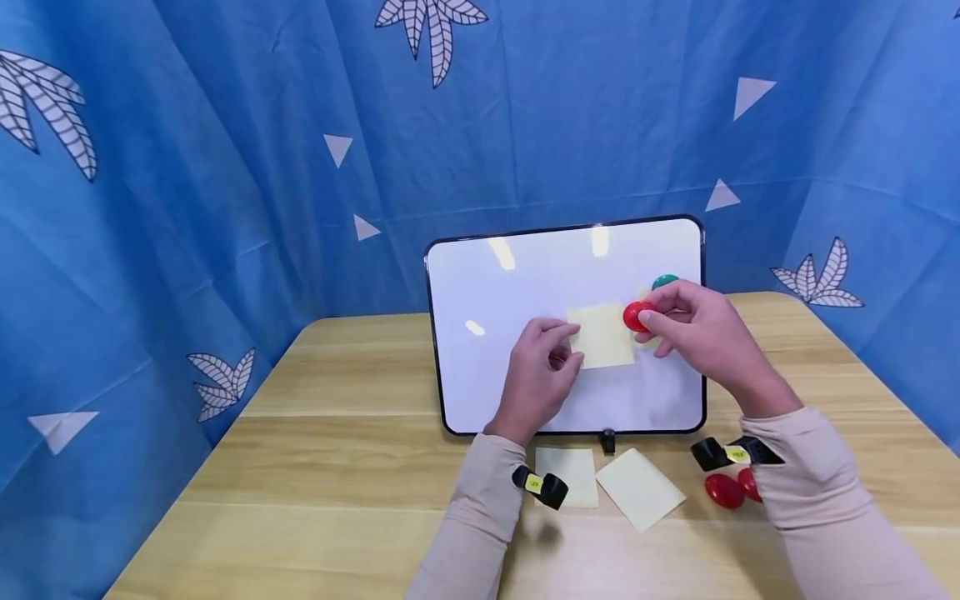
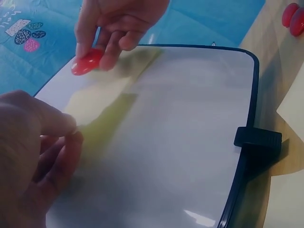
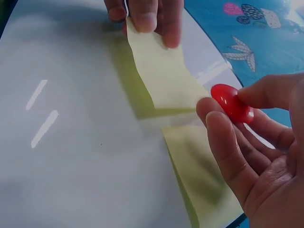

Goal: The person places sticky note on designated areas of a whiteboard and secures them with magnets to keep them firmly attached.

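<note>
A whiteboard [image 1: 495,367] with a black frame stands tilted on the table. My left hand [image 1: 536,375] pinches the left edge of a pale yellow paper sheet [image 1: 602,337] in front of the board; in the right wrist view the paper [image 3: 164,76] bends away from the surface and casts a shadow. Between thumb and fingers, my right hand [image 1: 697,333] holds a round red magnet [image 1: 637,316] by the sheet's upper right corner. Behind that hand, a second yellow sheet [image 3: 199,166] lies against the board, with a green magnet [image 1: 664,282] at its top.
Two more yellow sheets, one on the left [image 1: 585,467] and one turned askew [image 1: 640,490], lie on the table before the board. Red magnets [image 1: 723,491] rest beside the right forearm. A black foot [image 1: 608,442] holds the board's lower edge. Blue curtains [image 1: 525,125] surround the table.
</note>
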The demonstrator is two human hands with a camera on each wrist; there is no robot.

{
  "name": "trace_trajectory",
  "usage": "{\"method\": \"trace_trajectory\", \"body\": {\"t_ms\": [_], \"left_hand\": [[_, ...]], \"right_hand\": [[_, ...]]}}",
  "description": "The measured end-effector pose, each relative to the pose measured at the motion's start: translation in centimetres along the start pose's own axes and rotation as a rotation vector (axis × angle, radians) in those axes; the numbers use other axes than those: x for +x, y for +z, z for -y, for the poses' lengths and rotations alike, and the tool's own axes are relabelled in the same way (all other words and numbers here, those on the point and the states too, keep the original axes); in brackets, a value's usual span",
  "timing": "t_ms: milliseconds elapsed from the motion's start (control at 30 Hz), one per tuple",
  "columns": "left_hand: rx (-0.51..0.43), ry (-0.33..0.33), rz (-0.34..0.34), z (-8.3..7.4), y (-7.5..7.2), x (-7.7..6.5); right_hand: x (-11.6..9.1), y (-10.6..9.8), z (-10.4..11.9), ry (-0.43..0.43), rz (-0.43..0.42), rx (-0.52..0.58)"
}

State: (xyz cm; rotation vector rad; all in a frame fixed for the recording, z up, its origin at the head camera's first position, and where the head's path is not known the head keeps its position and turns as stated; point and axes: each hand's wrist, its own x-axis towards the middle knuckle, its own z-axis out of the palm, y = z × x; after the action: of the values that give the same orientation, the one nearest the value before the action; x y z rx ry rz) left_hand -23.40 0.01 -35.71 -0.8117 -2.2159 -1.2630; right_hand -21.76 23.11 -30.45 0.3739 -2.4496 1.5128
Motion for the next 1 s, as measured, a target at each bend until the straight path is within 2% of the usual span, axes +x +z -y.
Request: {"method": "trace_trajectory", "body": {"t_ms": [233,467,633,800,1000], "left_hand": [[0.039,-0.013,-0.027,-0.3,0.0,0.0],[0.111,-0.050,-0.090,-0.5,0.3,0.1],[0.161,-0.054,-0.134,-0.6,0.4,0.2],[0.182,-0.062,-0.125,-0.7,0.6,0.1],[0.179,-0.058,-0.097,-0.9,1.0,-0.1]], "right_hand": [[0.0,1.2,0.5,-0.028,-0.094,-0.008],[0.0,1.9,0.5,-0.081,-0.146,-0.049],[0.0,2.2,0.4,-0.104,-0.157,-0.063],[0.1,3.1,0.2,-0.140,-0.172,-0.100],[0.0,4.0,0.2,-0.174,-0.230,-0.126]]}}
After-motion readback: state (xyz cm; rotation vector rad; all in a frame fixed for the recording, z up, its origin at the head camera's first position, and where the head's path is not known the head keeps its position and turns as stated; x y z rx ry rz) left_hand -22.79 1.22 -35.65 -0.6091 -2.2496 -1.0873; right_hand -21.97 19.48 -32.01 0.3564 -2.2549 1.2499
